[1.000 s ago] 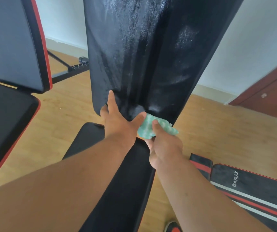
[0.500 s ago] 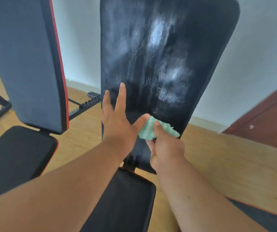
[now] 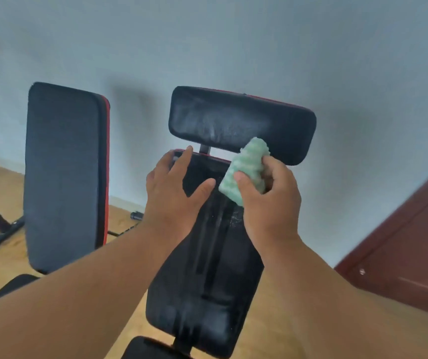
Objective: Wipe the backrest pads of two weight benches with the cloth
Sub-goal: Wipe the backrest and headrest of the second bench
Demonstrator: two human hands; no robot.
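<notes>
Gripping the green cloth (image 3: 246, 172) in my right hand (image 3: 267, 200), fingers and thumb curled around it, I've got it up at the top of the right-hand backrest pad (image 3: 202, 281), just under the headrest pad (image 3: 241, 120). My left hand (image 3: 174, 187) sits flat beside it, fingers straight and apart, touching the pad's upper left corner and holding nothing. Look at that surface: pale streaks and smears run down the middle of the pad and across the headrest, so I'd judge this bench is mid-wipe, wetted and rubbed but not yet clean and even. Over to the left, the second bench's backrest pad (image 3: 62, 177) stands upright, matte and unmarked, with no streaks I can make out, though the picture is soft, so whether it's been wiped I can't say. My call: one pad well underway, the lower part needing another pass, and the left one perhaps entirely to come.
</notes>
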